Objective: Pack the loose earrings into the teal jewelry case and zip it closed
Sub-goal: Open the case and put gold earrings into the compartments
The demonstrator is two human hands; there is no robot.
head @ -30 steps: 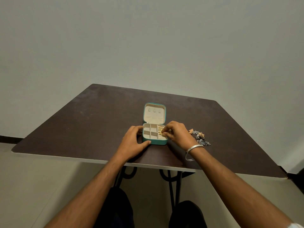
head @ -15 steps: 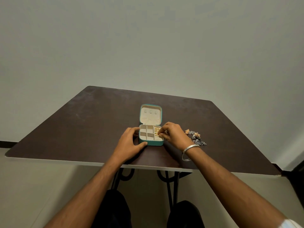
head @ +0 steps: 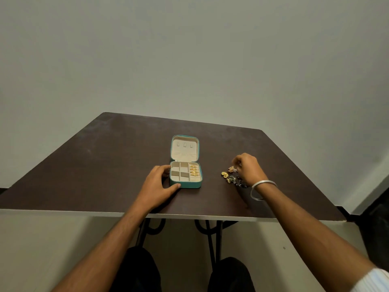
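Note:
The teal jewelry case [head: 186, 185] lies open on the dark table, its cream lid [head: 184, 149] flat behind it. Several gold earrings [head: 193, 170] sit in the case's right-hand column; the other compartments look empty. My left hand [head: 158, 185] rests against the case's left side, thumb along its front corner. A small heap of loose earrings [head: 231, 178], gold and dark, lies to the right of the case. My right hand [head: 248, 168] is over that heap with fingertips pinched at a small gold piece [head: 231, 169] at its far end.
The dark brown table [head: 101, 165] has its near edge just under my forearms. A silver bangle [head: 262, 187] hangs on my right wrist. A plain grey wall stands behind the table, and black metal table legs and my knees show below.
My right hand has left the case's right-hand column and moved right to the loose heap, uncovering the gold earrings in the case. My left hand stays on the case.

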